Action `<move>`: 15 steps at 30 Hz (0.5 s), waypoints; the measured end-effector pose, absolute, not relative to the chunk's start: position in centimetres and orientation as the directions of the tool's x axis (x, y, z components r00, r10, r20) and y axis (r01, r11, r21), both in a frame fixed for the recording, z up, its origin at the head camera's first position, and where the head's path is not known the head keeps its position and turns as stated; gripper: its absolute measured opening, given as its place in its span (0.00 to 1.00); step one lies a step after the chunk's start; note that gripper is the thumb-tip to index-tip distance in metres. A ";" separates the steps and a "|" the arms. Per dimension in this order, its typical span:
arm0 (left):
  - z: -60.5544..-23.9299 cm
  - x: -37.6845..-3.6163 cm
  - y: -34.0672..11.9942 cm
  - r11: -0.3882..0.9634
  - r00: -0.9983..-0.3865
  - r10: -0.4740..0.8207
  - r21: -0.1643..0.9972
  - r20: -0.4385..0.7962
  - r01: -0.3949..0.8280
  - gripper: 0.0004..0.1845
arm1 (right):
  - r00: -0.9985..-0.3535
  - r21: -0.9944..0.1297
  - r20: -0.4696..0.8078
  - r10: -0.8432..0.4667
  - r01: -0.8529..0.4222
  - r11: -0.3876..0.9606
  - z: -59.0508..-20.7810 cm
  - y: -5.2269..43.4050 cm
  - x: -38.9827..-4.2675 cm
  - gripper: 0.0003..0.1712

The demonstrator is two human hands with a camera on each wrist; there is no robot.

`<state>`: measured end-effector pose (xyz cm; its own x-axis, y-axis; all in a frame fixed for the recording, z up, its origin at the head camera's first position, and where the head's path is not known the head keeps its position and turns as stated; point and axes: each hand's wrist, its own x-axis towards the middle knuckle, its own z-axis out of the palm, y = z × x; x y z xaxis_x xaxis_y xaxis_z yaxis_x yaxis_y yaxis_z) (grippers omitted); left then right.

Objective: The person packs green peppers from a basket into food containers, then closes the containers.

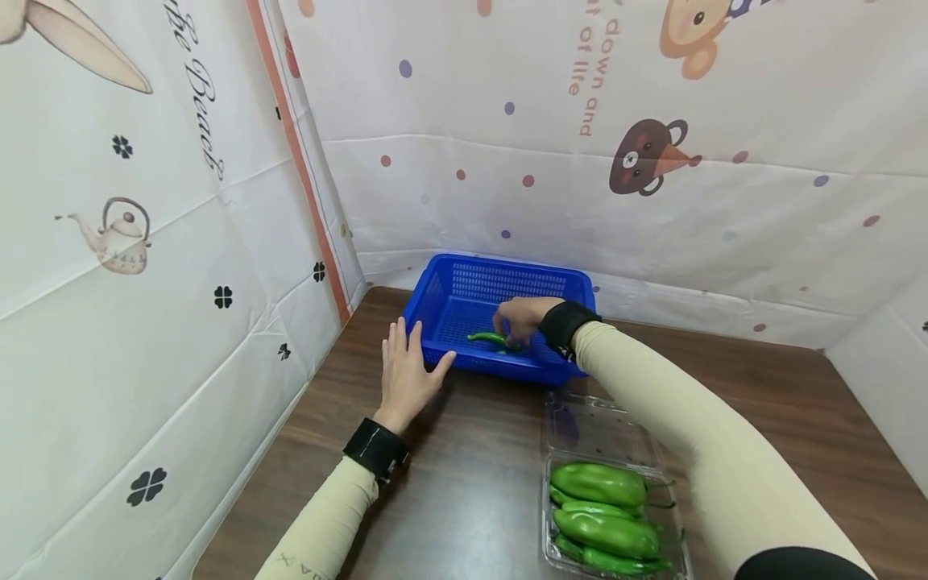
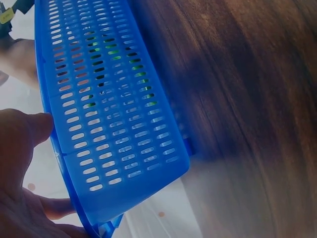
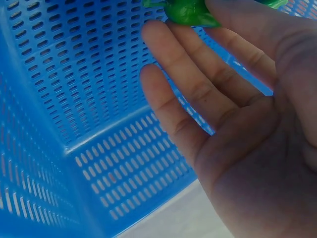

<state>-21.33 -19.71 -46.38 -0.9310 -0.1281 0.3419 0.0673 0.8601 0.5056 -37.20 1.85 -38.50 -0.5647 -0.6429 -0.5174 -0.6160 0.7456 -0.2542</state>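
A blue perforated plastic basket (image 1: 500,366) stands on the table against the back wall. My left hand (image 1: 408,377) touches its front left corner, fingers spread and straight; in the left wrist view the thumb lies at the basket's rim. Reaching down into the basket, my right hand (image 1: 524,317) pinches a green pepper (image 3: 190,12) between thumb and fingertips, close over the basket's floor. The slim stretch of green pepper (image 1: 484,337) shows left of those fingers in the head view, the rest being hidden by the hand.
In front of the basket on the right, a clear plastic clamshell box (image 1: 545,515) holds several large green peppers (image 1: 605,485). Its transparent lid (image 1: 598,435) lies folded back toward the basket. Printed white sheets (image 1: 464,201) hang behind and to the left of the brown wooden table (image 1: 449,459).
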 end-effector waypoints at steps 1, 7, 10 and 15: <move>-46.4 -21.3 -19.7 0.858 -0.930 -0.130 0.509 0.343 0.068 0.46 | -0.562 -0.256 -0.514 -0.648 -0.620 0.742 -38.4 2.0 -37.1 0.15; -46.4 -21.1 -19.6 0.859 -0.928 -0.134 0.508 0.348 0.067 0.46 | -0.567 -0.265 -0.497 -0.657 -0.622 0.737 -38.0 2.8 -36.8 0.15; -46.3 -21.1 -19.5 0.857 -0.927 -0.135 0.510 0.350 0.068 0.46 | -0.572 -0.270 -0.482 -0.664 -0.623 0.734 -37.9 3.0 -36.7 0.13; -46.4 -21.1 -19.4 0.856 -0.922 -0.128 0.510 0.366 0.083 0.45 | -0.592 -0.285 -0.473 -0.653 -0.598 0.749 -37.7 3.4 -36.4 0.11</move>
